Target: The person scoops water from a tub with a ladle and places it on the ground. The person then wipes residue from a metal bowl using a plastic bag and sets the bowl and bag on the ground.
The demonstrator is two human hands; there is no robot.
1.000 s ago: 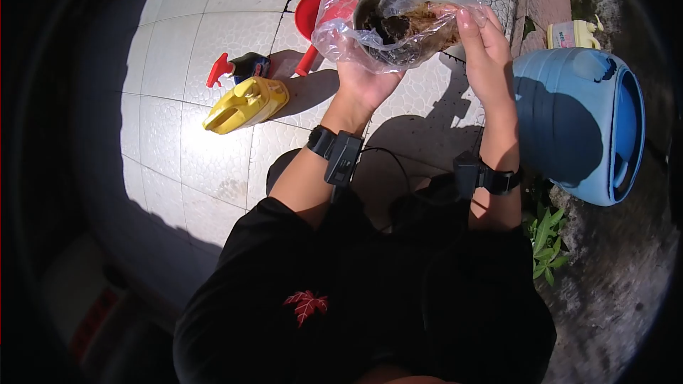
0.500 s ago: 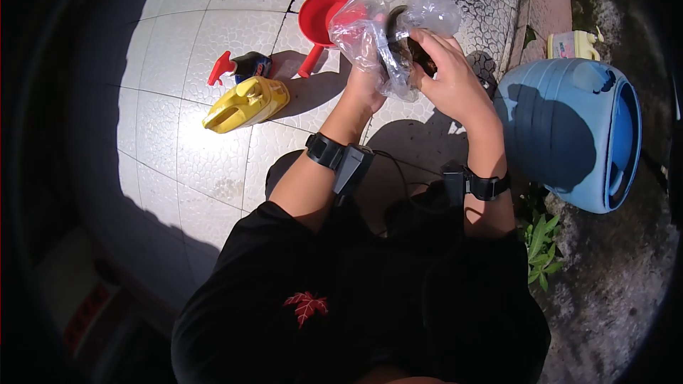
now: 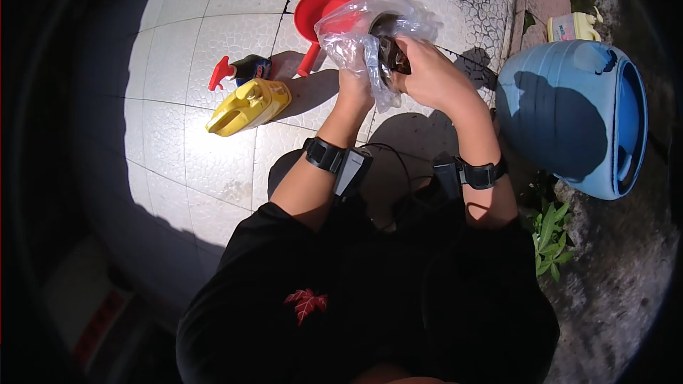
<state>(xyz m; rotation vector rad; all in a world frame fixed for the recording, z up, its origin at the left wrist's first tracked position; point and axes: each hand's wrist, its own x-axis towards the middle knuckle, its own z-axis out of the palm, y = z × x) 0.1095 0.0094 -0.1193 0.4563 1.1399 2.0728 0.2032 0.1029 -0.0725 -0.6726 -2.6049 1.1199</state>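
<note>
A crumpled clear plastic bag [image 3: 353, 52] is bunched up in front of me, over the tiled floor. My left hand [image 3: 355, 84] grips it from below, its fingers mostly covered by the film. On the other side, my right hand [image 3: 432, 73] is closed around a dark brown, glossy object [image 3: 393, 55] with a curved rim, partly inside the bag. Its exact kind does not show. Just beyond my left hand, behind the bag, lies a red plastic dipper [image 3: 310, 14] with its handle toward me.
Left on the tiles are a yellow jug [image 3: 250, 107] and a dark spray bottle [image 3: 250, 69] with a red trigger. A large blue barrel [image 3: 555, 110] lies at the right, with a pale pump bottle [image 3: 573, 28] behind it. A green plant [image 3: 549, 242] grows below the barrel.
Both hands have shifted slightly toward the left with the bag. The right hand has turned over more, its back now facing me, and more of the dark object shows.
</note>
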